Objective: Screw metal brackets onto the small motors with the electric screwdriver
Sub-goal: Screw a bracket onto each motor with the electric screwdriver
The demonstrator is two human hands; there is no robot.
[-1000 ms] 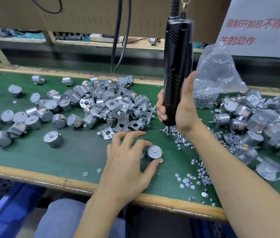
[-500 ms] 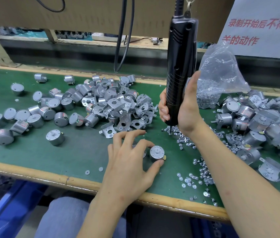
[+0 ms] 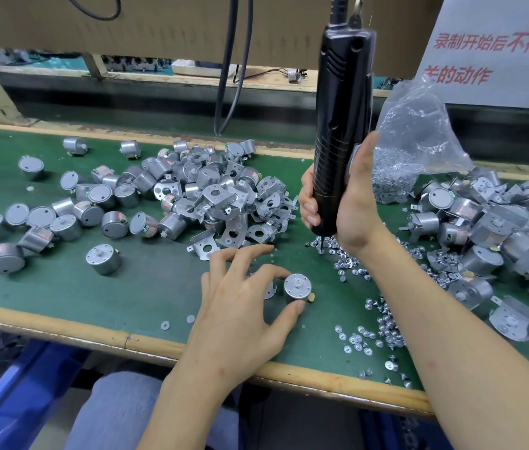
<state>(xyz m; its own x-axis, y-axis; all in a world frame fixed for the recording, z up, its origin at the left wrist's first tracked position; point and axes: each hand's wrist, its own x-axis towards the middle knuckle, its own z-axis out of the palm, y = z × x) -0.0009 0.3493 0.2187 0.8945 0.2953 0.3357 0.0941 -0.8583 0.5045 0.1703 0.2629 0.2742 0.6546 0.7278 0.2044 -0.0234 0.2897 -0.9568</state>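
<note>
- The small motor (image 3: 297,286) stands shaft-up on the green bench (image 3: 146,287), pinched between the left hand's (image 3: 240,313) index fingertip and thumb. The other fingers are spread.
- The right hand (image 3: 354,206) is curled round the upright electric screwdriver (image 3: 338,141), its bit among loose screws (image 3: 347,261) just beyond the left fingertips.
- Metal brackets (image 3: 234,206) are heaped beyond the left fingers.

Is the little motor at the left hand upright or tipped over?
Upright: the motor shows its round shaft face upward, pinched by the left hand.

white sign (image 3: 500,90), red txt "录制开始后不得", "的动作"
</note>
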